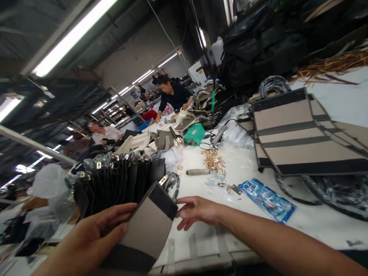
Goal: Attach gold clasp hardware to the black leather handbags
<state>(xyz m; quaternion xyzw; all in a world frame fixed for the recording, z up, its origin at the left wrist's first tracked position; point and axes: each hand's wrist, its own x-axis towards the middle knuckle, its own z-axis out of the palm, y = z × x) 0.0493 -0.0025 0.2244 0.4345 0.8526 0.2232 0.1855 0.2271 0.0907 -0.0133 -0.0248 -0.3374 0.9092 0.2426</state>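
My left hand (89, 234) grips a flat tan and black leather panel (146, 226) by its edge, and a small metal clip (163, 180) sits at the panel's upper corner. My right hand (198, 212) hovers over the white table (198, 245) with its fingers apart, holding nothing, its fingertips close to the panel. Just beyond the panel, a dense row of black panels (117, 186) stands on edge, with metal clips along the top. Scattered brass fittings (212, 160) and a tan roll (197, 172) lie farther up the table.
Large tan and black bag panels (304, 132) lie at the right, near a blue plastic packet (267, 199) and plastic-wrapped coils (336, 195). A green box (194, 134) sits among bag parts. Co-workers sit farther along: one in a dark top (172, 97), one in a white top (103, 136).
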